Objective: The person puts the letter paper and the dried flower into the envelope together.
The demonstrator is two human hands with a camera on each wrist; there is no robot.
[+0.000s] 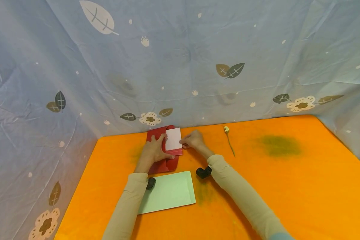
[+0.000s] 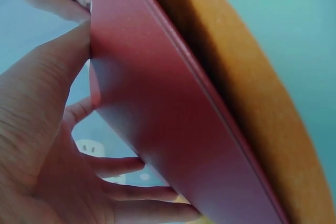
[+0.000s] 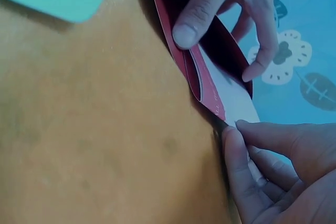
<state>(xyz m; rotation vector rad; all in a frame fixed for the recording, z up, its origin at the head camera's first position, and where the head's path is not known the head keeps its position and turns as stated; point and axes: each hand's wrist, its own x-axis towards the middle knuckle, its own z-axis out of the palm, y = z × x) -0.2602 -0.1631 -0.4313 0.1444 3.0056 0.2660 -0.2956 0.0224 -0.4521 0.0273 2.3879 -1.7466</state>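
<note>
A red envelope (image 1: 156,165) lies at the back left of the table, its mouth held apart on the right side. My left hand (image 1: 153,150) spreads across it, with the thumb pressing at the lower edge of the mouth and the fingers resting on the envelope. Partly in the mouth is a white card (image 1: 173,139) with a red band along its lower side. My right hand (image 1: 193,140) pinches the card's right edge between thumb and fingers. In the right wrist view some printed letters show on the band, and the inner end of the card is hidden.
A pale green envelope (image 1: 171,193) lies nearer, below the red one and partly under the left forearm. To the right lies a small flower (image 1: 226,130) on a thin stem. A patterned blue cloth (image 1: 192,76) hangs behind the orange table surface (image 1: 258,186).
</note>
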